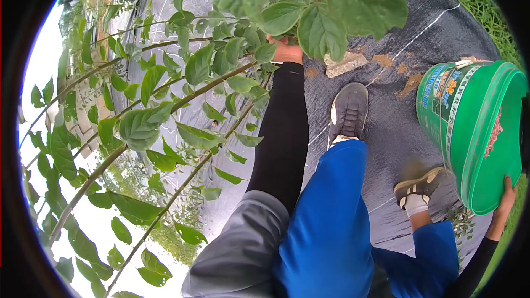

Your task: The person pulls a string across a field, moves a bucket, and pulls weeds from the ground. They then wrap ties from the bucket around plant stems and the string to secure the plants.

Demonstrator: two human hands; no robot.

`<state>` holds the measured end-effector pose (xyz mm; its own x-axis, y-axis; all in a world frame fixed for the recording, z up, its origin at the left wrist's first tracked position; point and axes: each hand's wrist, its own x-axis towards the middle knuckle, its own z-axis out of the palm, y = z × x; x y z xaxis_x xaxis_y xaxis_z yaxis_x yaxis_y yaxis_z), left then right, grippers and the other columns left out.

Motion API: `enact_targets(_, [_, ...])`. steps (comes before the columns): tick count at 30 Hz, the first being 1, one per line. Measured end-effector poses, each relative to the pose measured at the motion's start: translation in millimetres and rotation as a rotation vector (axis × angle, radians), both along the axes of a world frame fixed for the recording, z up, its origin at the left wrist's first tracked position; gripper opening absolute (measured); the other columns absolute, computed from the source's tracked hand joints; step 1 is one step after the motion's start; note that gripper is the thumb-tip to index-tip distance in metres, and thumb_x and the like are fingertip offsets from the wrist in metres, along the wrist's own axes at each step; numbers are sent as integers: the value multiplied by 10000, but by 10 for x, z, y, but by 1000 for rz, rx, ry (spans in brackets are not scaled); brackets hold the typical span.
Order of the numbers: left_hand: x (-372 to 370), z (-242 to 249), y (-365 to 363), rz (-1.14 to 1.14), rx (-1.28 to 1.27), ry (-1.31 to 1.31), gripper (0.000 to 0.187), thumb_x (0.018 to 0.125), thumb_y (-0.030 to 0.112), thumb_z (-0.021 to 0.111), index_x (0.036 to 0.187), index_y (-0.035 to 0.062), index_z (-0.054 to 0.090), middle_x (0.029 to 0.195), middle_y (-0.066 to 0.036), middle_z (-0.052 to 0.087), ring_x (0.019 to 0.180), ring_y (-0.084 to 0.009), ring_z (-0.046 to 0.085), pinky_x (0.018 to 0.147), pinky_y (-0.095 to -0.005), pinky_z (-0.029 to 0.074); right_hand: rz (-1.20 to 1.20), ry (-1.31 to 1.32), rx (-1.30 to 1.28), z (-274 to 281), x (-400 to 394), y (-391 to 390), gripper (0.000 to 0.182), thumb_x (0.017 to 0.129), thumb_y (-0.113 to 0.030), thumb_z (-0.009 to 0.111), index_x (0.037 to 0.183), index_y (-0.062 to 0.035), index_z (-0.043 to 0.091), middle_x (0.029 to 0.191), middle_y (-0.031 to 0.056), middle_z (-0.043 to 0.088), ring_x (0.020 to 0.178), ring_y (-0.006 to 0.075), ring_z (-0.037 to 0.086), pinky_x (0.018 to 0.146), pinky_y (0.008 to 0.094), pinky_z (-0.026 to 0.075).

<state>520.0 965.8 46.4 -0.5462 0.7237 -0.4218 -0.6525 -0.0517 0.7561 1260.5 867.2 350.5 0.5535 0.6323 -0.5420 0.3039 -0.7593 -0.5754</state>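
Note:
My left hand [287, 51], at the end of a black sleeve, reaches in among the leafy branches [190, 96] of a shrub. Leaves cover its fingers, so I cannot see whether they hold a stem. On the right, a green plastic bucket [480, 132] with printed lettering is tilted, its mouth facing the right edge. Pinkish granules [494, 132] show inside it. My right hand [505, 197] grips the bucket at its lower rim. Large green leaves [359, 0] hang close to the camera above my left hand.
Black ground sheet [386, 116] with white lines covers the ground. A flat piece of stone or board [345, 64] and patches of brown soil [409, 85] lie on it. My shoes [350, 107] stand between shrub and bucket. Grass [469, 0] borders the sheet at upper right.

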Motion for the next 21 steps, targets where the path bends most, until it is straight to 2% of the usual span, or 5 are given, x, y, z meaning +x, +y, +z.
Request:
enact_targets(2, [-261,-619,-134,-184,-88,458,483,797,209,612,1213,17,458,1255,-138,502,1114,-231,506,937,-353,403,24,-6,4,23,-89,20,341,887,-240,529,1104,22,545,954,71,604,801,137,580,700,260,467])
enact_targets(6, [79,-71,-17,97,-101,128,482,797,210,613,1211,16,460,1249,-140,505,1111,-238,507,934,-356,404,74,-63,29,24,-146,21,350,884,-222,524,1123,34,532,979,78,597,826,152,571,738,277,457])
enact_targets(10, [89,13,-42,163,-99,97,482,796,211,613,1209,15,462,1243,-141,509,1108,-244,509,932,-359,404,145,-76,28,112,-392,80,348,887,-208,499,1118,51,528,982,85,591,832,149,563,740,275,448])
enact_targets(12, [72,22,-54,182,-99,96,481,796,212,614,1208,15,462,1240,-142,511,1106,-248,509,931,-361,405,75,-53,79,129,-526,88,332,880,-201,500,1093,51,538,960,77,594,812,145,563,730,278,447])
enact_targets(21, [28,-9,-38,202,-80,106,480,795,214,615,1204,13,466,1226,-146,518,1100,-263,512,926,-368,405,118,-132,73,57,-355,18,297,873,-198,501,1030,46,567,909,52,604,769,139,564,697,281,446])
